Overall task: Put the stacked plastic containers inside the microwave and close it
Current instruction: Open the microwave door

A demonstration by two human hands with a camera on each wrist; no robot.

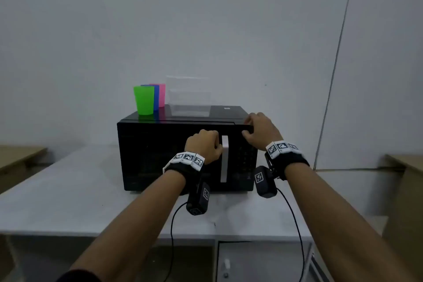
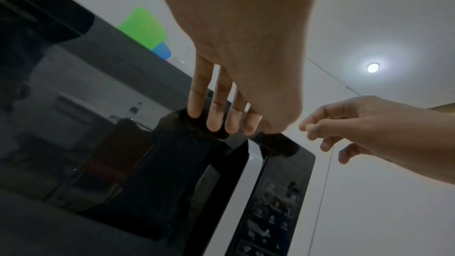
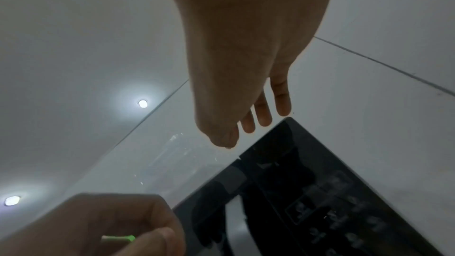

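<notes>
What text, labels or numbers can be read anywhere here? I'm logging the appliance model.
None can be read.
Microwave control panel: button markings, too blurred to read.
Small pale label on the microwave's top: too small to read.
Wristband tags: black-and-white code patterns, no letters.

The microwave sits mid-frame on the table; on its top, cups stand left of the stacked containers.
</notes>
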